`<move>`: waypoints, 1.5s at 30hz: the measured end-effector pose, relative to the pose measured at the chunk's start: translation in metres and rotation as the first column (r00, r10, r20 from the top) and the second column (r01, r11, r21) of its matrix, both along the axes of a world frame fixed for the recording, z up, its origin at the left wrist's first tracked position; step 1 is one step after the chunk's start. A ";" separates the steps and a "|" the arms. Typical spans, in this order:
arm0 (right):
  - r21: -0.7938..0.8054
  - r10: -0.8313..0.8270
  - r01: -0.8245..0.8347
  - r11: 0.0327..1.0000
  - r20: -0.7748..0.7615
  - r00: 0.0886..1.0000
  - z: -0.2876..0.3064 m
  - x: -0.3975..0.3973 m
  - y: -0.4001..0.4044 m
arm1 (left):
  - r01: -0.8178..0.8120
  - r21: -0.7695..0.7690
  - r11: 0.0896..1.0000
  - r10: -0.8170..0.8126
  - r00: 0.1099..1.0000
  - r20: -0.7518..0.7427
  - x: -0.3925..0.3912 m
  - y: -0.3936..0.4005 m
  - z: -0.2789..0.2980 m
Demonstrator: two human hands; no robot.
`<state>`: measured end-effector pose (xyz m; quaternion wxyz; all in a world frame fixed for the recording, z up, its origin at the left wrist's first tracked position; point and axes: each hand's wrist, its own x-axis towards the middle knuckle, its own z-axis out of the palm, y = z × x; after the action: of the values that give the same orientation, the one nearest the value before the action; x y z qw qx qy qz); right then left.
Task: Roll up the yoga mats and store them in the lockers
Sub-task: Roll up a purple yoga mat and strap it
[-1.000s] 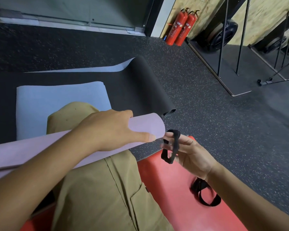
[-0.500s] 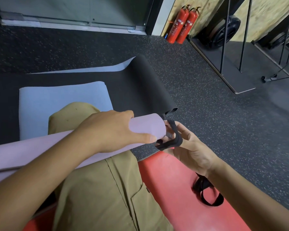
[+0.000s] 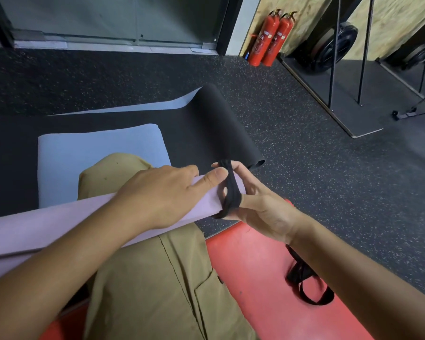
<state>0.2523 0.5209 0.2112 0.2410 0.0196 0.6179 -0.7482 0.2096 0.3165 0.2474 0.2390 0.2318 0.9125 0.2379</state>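
A rolled lilac yoga mat (image 3: 59, 224) lies across my khaki-trousered knee. My left hand (image 3: 162, 192) grips the roll near its right end. My right hand (image 3: 255, 204) holds a black elastic strap loop (image 3: 230, 190), stretched over its fingers and slipped around the tip of the roll. A black mat (image 3: 206, 133) lies unrolled on the floor ahead, its far corner folded to show a pale underside. On it lies a light blue mat (image 3: 96, 153). A red mat (image 3: 255, 278) lies under me.
Another black strap (image 3: 309, 288) lies on the red mat by my right forearm. Two red fire extinguishers (image 3: 270, 40) stand against the far wall. Metal rack legs (image 3: 334, 60) and weight plates (image 3: 334, 50) are at the right. Speckled rubber floor lies all around.
My right hand has risen and moved left, bringing the strap loop from beside the roll's end over its tip. My left hand keeps its grip on the roll.
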 end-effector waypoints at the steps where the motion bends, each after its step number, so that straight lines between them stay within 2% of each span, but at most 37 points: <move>1: 0.006 -0.002 0.002 1.000 0.004 1.000 0.000 -0.001 -0.002 | -0.026 0.004 1.000 0.026 1.000 -0.006 -0.002 -0.003 -0.002; 4: 0.019 -0.004 0.004 1.000 0.005 1.000 0.000 -0.004 -0.005 | -0.117 0.154 0.981 0.120 0.993 -0.008 -0.004 -0.010 -0.008; 6: 0.039 -0.007 0.007 0.999 -0.007 1.000 0.000 -0.005 -0.006 | -0.144 0.195 0.970 0.153 0.988 -0.035 -0.005 -0.017 -0.008; 10: 0.072 -0.019 0.020 0.997 -0.010 1.000 0.002 -0.008 -0.008 | -0.054 0.089 0.995 0.069 0.981 -0.179 -0.006 -0.053 -0.012; 14: 0.084 0.004 -0.003 0.996 -0.012 1.000 0.005 -0.006 -0.007 | 0.008 -0.019 1.000 -0.011 0.985 -0.172 0.005 -0.097 -0.004; 17: 0.103 0.043 -0.042 0.994 0.000 0.999 0.008 -0.005 -0.006 | 0.004 -0.243 0.970 -0.041 0.988 -0.146 0.013 -0.120 0.005; 19: 0.104 0.078 -0.080 0.991 0.018 0.997 0.010 -0.005 -0.005 | -0.010 -0.333 0.943 -0.036 0.991 -0.132 0.018 -0.126 0.004; 21: 0.125 0.120 -0.121 0.985 0.014 0.993 0.013 -0.005 -0.004 | -0.022 -0.358 0.934 -0.041 0.985 -0.167 0.024 -0.125 0.000; 23: 0.235 0.168 -0.152 0.960 -0.047 0.985 0.018 -0.008 -0.002 | -0.038 -0.345 0.938 -0.040 0.976 -0.214 0.028 -0.122 -0.003; 26: 0.471 0.266 -0.170 0.866 -0.145 0.953 0.029 -0.017 0.000 | -0.045 -0.321 0.946 -0.032 0.973 -0.230 0.029 -0.121 -0.005; 33: 0.737 0.454 -0.208 0.643 -0.147 0.879 0.044 -0.034 -0.001 | -0.068 -0.256 0.964 0.009 0.975 -0.224 0.035 -0.121 -0.008; 35: 0.815 0.522 -0.226 0.534 -0.107 0.846 0.050 -0.040 -0.005 | -0.073 -0.250 0.965 0.016 0.975 -0.222 0.035 -0.121 -0.009; 37: 0.897 0.597 -0.223 0.381 -0.054 0.801 0.058 -0.044 -0.011 | -0.069 -0.244 0.967 0.016 0.977 -0.214 0.036 -0.120 -0.009; 42: 0.957 0.687 -0.263 0.122 0.110 0.718 0.069 -0.046 -0.025 | -0.054 -0.262 0.964 -0.013 0.969 -0.248 0.037 -0.119 -0.009; 45: 0.965 0.717 -0.244 0.091 0.106 0.689 0.067 -0.054 -0.033 | -0.061 -0.255 0.965 -0.005 0.968 -0.250 0.037 -0.118 -0.009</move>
<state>0.1982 0.4882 0.2785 0.2874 -0.2063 0.9306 -0.0936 0.2465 0.1981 0.2381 0.1478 0.2130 0.9618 0.0882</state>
